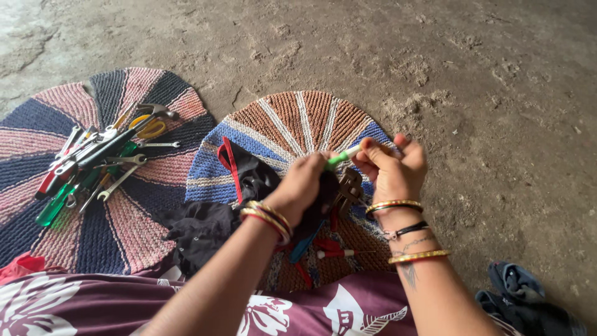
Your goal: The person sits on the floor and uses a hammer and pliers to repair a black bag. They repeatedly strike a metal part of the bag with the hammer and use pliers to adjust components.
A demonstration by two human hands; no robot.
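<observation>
Gripping green-handled tool (343,155) at frame centre, both left hand (303,184) and right hand (390,167) clamped; best kept steady above black cloth (205,227).

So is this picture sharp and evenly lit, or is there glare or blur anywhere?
Head view: soft, even daylight, no hard shadows; faint shine on the metal tools; both hands, left hand and right hand, look sharp; the floor bends slightly toward the edges.
</observation>
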